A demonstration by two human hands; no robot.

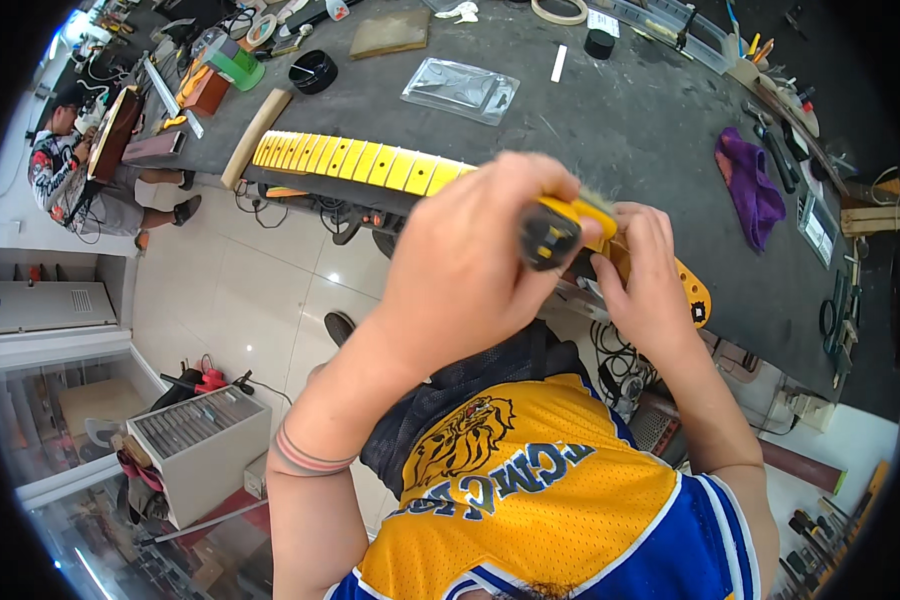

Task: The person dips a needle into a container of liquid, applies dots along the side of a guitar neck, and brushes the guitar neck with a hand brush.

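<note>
A yellow guitar neck (360, 162) with dark dots and metal frets lies along the bench's near edge. Its headstock (705, 300) shows past my right hand, with round holes and a dark fitting at the end. My left hand (460, 255) is closed round a tool with a black-and-yellow handle (552, 238), held over the neck near the headstock. The tool's working end is mostly hidden and blurred. Fingers bent, my right hand (645, 265) grips the neck by the headstock, close to the tool. Both hands cover that stretch of the neck.
On the dark bench (620, 130) lie a clear plastic package (460, 90), a black round container (313, 72), a purple cloth (748, 185) and a curved wooden block (256, 138). Hand tools line the right side. Another person (80, 170) sits at the far left with a guitar body.
</note>
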